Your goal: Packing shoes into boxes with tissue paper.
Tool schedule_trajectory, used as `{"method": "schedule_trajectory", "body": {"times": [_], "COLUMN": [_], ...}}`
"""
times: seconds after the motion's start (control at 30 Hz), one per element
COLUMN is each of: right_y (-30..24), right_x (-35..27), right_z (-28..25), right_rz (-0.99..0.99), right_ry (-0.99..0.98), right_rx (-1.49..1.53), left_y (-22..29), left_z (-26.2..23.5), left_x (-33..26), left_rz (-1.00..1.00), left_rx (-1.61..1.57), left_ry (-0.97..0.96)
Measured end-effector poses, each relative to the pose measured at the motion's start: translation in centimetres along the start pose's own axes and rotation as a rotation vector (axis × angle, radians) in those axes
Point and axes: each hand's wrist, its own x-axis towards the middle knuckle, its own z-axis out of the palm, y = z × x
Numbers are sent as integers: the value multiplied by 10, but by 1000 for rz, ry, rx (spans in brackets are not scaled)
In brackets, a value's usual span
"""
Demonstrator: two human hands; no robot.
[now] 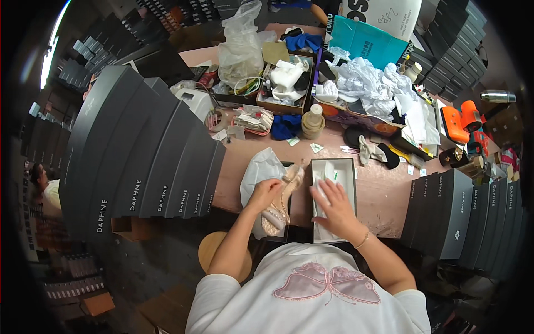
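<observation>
My left hand (263,196) is closed, its fingertips pinched at the edge of a beige sandal (287,192) with a pale, sparkly sole. Behind the sandal lies white tissue paper (258,170), over a dark box of which only parts show. To the right an open grey shoebox (350,170) with a white inside stands on the table. My right hand (337,210) reaches over it, fingers spread and lying flat on the white paper (331,170) inside. What lies under that palm is hidden.
Stacked dark grey shoeboxes (167,150) rise at the left; more shoeboxes (439,206) stand at the right. Across the pink table (245,146) are a glue jar (313,122), blue cloth (286,127), a carton of crumpled paper (361,83) and an orange tape dispenser (457,123).
</observation>
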Motion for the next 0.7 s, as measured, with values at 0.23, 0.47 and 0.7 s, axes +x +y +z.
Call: {"method": "schedule_trajectory", "body": {"times": [0.23, 0.47, 0.7], "right_y": [7, 15, 9], "right_x": [-2, -76, -68], "right_z": [-4, 7, -25], "right_rz": [-88, 587, 522], "right_ry": [-536, -285, -209], "right_rx": [273, 1162, 1490], "left_y": [26, 5, 77], "left_z": [-1, -26, -61], "left_x": [11, 132, 95], "left_rz": [-100, -84, 273], "left_rx": [-278, 849, 553], "left_ry": [-562, -84, 68]}}
